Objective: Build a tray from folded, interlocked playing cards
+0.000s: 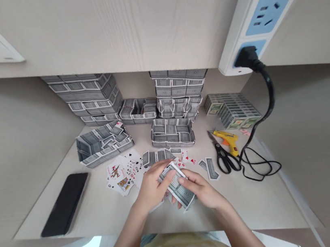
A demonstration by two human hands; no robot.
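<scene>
Between my two hands is a folded playing-card piece (178,187) with a grey patterned back, tilted over the table's front part. My left hand (153,184) grips its upper left side, thumb on top. From the right, my right hand (200,188) pinches the piece with the thumb on its face. Loose playing cards (130,165), some face up, lie left of my left hand. More folded card pieces (157,156) sit just beyond my hands. A few red-suit cards (188,158) and narrow cut card strips (211,169) lie to the right.
Boxes built from cards (172,132) stand behind, with tall stacks (93,96) at the back. Black scissors (225,158), a yellow glue gun (228,139) and its looped cable (262,175) lie right. A black phone (65,203) lies left. A power strip (260,16) hangs above.
</scene>
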